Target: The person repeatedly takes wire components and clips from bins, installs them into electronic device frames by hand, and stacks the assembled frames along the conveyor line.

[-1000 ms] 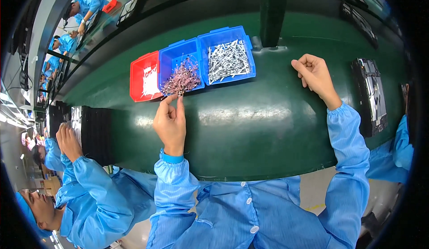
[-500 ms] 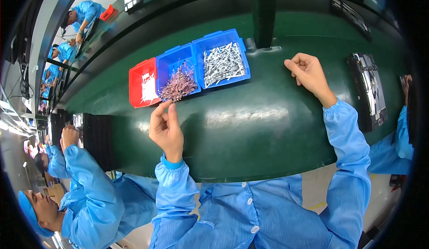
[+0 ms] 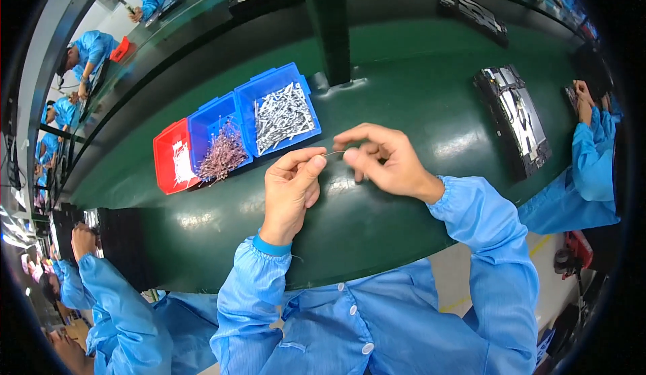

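My left hand (image 3: 291,190) pinches a thin bent wire (image 3: 334,152) between thumb and forefinger, above the green table. The wire's free end reaches toward the thumb of my right hand (image 3: 393,162), whose fingers are curved with a gap between thumb and forefinger. Left of my hands stands a blue bin (image 3: 196,123) heaped with thin reddish-brown wire pieces (image 3: 224,153). Joined to it are another blue bin (image 3: 245,91) of silver-and-white small strips (image 3: 286,116) and a red bin (image 3: 161,163) of small white pieces (image 3: 182,162).
A black device with silver parts (image 3: 515,119) lies to the right; another (image 3: 473,15) lies farther back. A dark green post (image 3: 326,28) rises behind the bins. Co-workers in blue sit on both sides, one sleeve (image 3: 121,301) at left near a black stack (image 3: 124,247).
My left hand has moved away from the wire bin, bringing out a thin wire. My right hand has come left to meet it. The view has shifted right.
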Demonstrator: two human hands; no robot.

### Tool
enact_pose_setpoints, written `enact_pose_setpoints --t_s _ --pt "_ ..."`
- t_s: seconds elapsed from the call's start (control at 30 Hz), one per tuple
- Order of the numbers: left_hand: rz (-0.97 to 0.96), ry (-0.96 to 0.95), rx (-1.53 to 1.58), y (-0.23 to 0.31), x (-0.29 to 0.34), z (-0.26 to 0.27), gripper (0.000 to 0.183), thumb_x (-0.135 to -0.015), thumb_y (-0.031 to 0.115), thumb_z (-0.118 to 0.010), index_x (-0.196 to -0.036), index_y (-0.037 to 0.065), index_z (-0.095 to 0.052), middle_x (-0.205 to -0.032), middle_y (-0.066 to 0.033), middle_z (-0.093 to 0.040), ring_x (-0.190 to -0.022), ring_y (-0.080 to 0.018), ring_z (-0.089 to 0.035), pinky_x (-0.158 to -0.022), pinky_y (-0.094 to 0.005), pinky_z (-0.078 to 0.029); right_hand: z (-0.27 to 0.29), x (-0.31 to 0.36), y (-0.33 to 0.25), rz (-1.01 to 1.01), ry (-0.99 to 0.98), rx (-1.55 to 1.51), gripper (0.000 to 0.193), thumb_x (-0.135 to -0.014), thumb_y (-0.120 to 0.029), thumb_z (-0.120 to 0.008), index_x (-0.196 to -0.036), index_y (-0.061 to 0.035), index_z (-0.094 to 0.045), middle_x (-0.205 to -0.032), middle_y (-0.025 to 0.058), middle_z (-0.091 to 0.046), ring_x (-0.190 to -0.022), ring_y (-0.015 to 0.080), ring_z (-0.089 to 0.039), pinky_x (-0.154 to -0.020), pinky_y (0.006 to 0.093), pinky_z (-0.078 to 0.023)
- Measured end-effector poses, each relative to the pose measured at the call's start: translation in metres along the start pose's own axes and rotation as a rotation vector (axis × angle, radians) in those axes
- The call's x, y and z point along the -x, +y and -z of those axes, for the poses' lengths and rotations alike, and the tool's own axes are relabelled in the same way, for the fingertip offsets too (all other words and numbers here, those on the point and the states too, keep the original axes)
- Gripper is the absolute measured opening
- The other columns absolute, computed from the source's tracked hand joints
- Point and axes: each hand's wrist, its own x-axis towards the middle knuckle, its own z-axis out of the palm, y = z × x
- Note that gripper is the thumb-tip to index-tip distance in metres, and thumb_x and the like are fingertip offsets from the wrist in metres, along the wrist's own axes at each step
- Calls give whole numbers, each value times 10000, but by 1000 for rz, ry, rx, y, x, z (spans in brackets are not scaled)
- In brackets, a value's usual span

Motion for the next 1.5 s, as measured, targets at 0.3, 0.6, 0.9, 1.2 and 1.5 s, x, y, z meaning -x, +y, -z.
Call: enact_pose_setpoints --t_s 0.3,0.6,0.9,1.2,1.5 --pt "-155 -62 -112 -19 0 4 133 -885 39 -731 -1013 3 -731 -699 42 -531 -494 -11 -405 -403 -206 -294 -13 9 1 223 109 227 86 -833 23 -729 -908 2 -694 -832 28 -628 -553 -2 -487 -451 171 -324" --pt "-319 -48 -418 -18 3 8 206 -790 6 -804 -992 34 -779 -692 42 -507 -631 -45 -428 -543 -209 -328 -9 11 3 322 75 286 121 -794 48 -730 -899 6 -688 -839 42 -632 -561 10 -504 -447 173 -357" --pt "-170 -69 -207 -17 7 0 201 -843 14 -763 -1044 16 -750 -756 38 -501 -602 -27 -422 -497 -196 -327 -14 13 -2 237 131 190 89 -801 42 -727 -866 -9 -692 -819 33 -648 -548 4 -484 -451 169 -335" --pt "-233 -85 -213 -21 4 3 146 -866 9 -737 -1011 -4 -740 -832 15 -516 -582 -29 -430 -455 -196 -334 -12 13 -1 197 95 173 45 -828 5 -724 -849 -11 -688 -785 24 -648 -539 4 -474 -449 175 -323" --pt "-958 -20 -1065 -11 -1 0 202 -754 -16 -797 -933 71 -758 -713 -43 -513 -548 -142 -507 -473 -290 -395 12 8 -9 135 -8 335 85 -779 -5 -739 -794 -6 -656 -684 -6 -598 -512 6 -449 -449 189 -332"
